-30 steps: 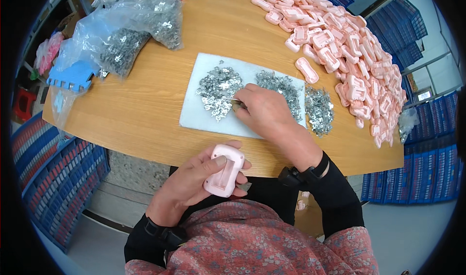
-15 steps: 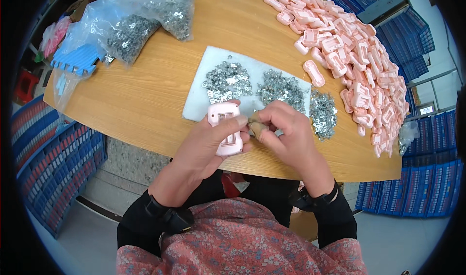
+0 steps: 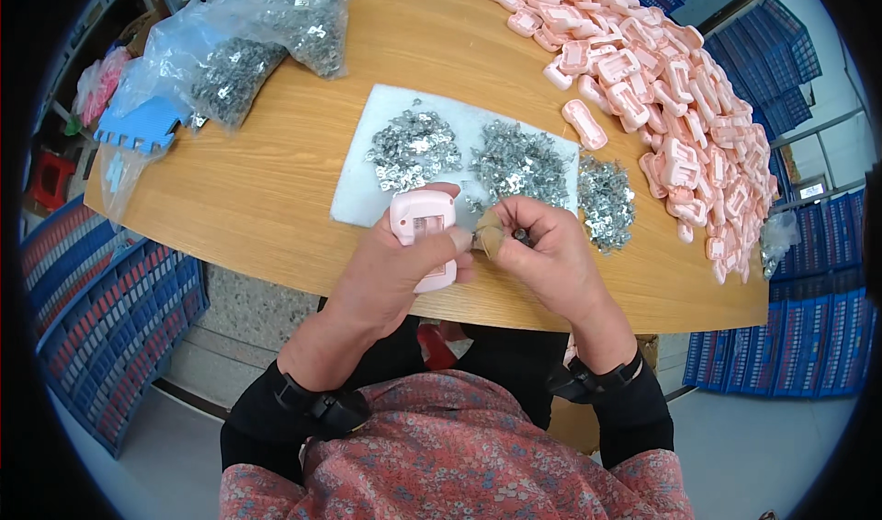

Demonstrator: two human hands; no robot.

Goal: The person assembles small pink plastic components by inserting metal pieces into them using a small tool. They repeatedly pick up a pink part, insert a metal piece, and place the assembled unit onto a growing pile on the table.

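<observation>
My left hand (image 3: 381, 267) is closed around a pale pink plastic casing (image 3: 424, 205) with a rectangular recess, its thumb lying across the front. At the casing's right edge, my right hand (image 3: 556, 254) pinches with tan covers on its thumb and forefinger tips. Small metal pieces (image 3: 522, 236) show inside its curled fingers; whatever sits right at the pinch is mostly hidden. Just beyond both hands lies a white foam sheet (image 3: 363, 175) bearing two heaps of small silvery metal clips (image 3: 418, 148). A further metal heap (image 3: 606, 206) rests on the wood by the sheet's right edge.
A large pile of pink casings (image 3: 680, 107) covers the table's right side, with one loose casing (image 3: 584, 124) near the sheet. Clear bags of metal parts (image 3: 237, 79) and a blue foam mat (image 3: 138, 125) lie at the far left. Blue racks (image 3: 119, 327) stand around the wooden table (image 3: 248, 208).
The whole view has shifted slightly, so the table things sit further left. My right hand has turned a little at the casing's edge, and metal pieces show more clearly in its fingers.
</observation>
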